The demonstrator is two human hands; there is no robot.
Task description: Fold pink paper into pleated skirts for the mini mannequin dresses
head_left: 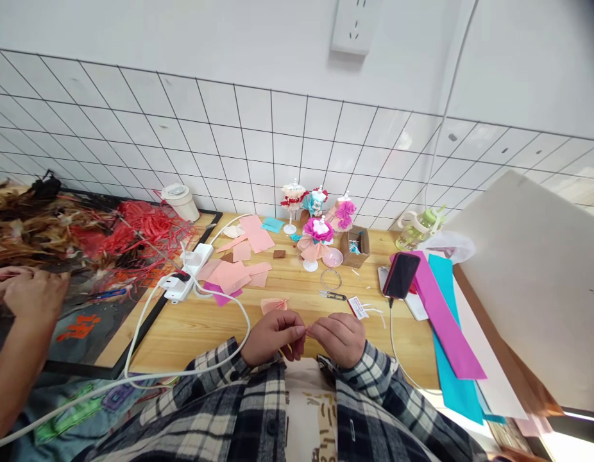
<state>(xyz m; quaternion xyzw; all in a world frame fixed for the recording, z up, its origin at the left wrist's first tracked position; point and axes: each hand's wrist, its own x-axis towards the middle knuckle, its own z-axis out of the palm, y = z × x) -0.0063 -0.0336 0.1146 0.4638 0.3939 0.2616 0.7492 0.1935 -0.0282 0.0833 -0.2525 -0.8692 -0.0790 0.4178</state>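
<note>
My left hand [274, 335] and my right hand [341, 338] are close together at the table's near edge, fingertips almost touching. Both are closed in a pinch; whatever lies between the fingers is too small to make out. Just beyond my left hand is a gathered peach paper piece [274, 305]. Black-handled thread snips [333, 295], a coil of thin wire [331, 278] and a red-and-white card [357, 307] with white strips lie past my right hand. Farther back stand several small dress-form figures, one with a magenta ruffle and peach skirt [312, 246].
Cut peach paper [231, 274] and a white power strip [188, 273] with looping cable lie left. A small cardboard box [355, 246], a charging phone [401, 276], a green bottle [416, 230] and magenta paper strips [448, 321] are rightward. A co-worker's hands [34, 292] work beside feathers.
</note>
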